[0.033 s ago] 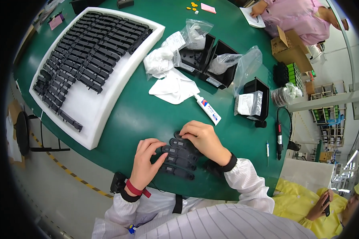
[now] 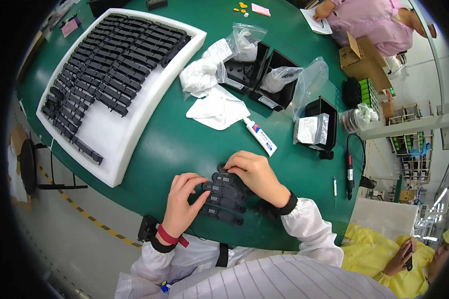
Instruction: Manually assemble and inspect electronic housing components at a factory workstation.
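Note:
Several elongated black plastic parts lie side by side on the green table, close to its near edge. Small pale markings show on their rounded left ends. My left hand has thumb and forefinger closed about the left end of one part in the middle of the row. At the row's far end, my right hand pinches another black part, and its fingers cover much of it. Black bands circle both wrists, with a red strap on the left one.
A white foam tray of black parts stands left. Beyond my hands lie a white tube, white cloth and black bins with plastic bags. An electric screwdriver is at right. Two people are nearby.

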`<state>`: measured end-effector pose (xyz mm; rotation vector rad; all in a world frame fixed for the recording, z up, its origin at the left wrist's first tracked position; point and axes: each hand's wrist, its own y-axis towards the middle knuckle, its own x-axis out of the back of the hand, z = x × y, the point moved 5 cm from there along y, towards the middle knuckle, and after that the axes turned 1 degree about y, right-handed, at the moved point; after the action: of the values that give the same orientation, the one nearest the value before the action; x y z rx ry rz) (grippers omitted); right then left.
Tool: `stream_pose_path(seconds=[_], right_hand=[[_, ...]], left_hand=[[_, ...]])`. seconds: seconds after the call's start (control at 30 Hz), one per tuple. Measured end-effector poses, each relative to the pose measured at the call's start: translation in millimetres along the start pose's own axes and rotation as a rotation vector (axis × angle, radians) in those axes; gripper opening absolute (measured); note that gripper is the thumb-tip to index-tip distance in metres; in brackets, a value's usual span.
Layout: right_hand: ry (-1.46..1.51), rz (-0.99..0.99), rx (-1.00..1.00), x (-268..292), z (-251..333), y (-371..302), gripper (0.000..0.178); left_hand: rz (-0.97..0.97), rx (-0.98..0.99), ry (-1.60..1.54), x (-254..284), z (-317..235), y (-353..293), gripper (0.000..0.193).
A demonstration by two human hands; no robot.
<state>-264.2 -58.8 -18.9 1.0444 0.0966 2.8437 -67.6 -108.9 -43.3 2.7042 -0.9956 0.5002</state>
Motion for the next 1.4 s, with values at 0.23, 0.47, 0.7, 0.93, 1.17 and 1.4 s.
stream_pose_path(seconds=[0.23, 0.47, 0.7, 0.93, 1.17, 1.4], right_hand=[[-0.084, 0.021, -0.003, 0.5, 1.5, 5.2, 0.012], [-0.124, 0.002, -0.034, 2.5, 1.1, 5.4, 0.013], [-0.054, -0.021, -0.058, 5.8, -3.6, 7.8, 0.012], [-0.078, -0.043, 0.011, -0.4, -9.3, 4.8, 0.009], [-0.155, -0.055, 0.006, -3.2, -8.1, 3.4, 0.01], [-0.223, -0.045, 0.052, -0.2, -0.8, 8.0, 0.009]], left_hand=[[-0.011, 0.003, -0.018, 0.5, 2.3, 0.2, 0.031], [-0.029, 0.075, -0.071, 2.5, 0.8, 3.5, 0.029], [0.015, 0.018, 0.006, -14.8, -3.1, 48.1, 0.028], [-0.002, -0.064, 0.187, -33.9, 2.1, 55.4, 0.019], [-0.025, -0.036, 0.112, -35.3, -4.3, 53.5, 0.016], [-0.053, -0.006, -0.073, -36.9, -2.2, 51.3, 0.02]])
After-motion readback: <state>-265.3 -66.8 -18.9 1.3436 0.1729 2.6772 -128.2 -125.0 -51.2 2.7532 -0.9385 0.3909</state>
